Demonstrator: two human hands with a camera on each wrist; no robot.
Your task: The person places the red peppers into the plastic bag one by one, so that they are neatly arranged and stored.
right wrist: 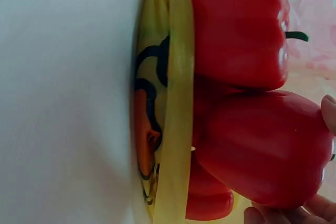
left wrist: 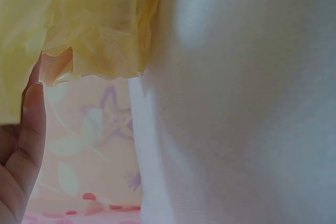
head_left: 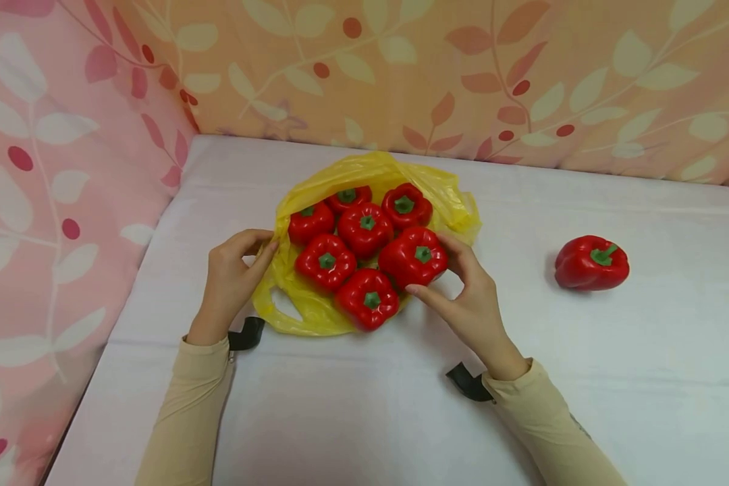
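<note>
A yellow plastic bag (head_left: 370, 165) lies spread on the table with several red bell peppers (head_left: 366, 225) in its mouth, their green stems facing up. My left hand (head_left: 233, 273) pinches the bag's left edge between thumb and fingers; in the left wrist view the thumb (left wrist: 32, 114) lies against the yellow film. At the bag's right side my right hand (head_left: 470, 297) grips one bell pepper (head_left: 412, 258), thumb in front and fingers behind. That pepper (right wrist: 262, 145) sits tilted against its neighbours in the right wrist view. Part of the bag's print shows there.
One more red bell pepper (head_left: 590, 263) lies on its side on the white tablecloth (head_left: 644, 378), well to the right of the bag. Curtains with a leaf pattern (head_left: 462, 81) hang behind and at the left. Dark wrist mounts (head_left: 466, 383) stick out beside both sleeves.
</note>
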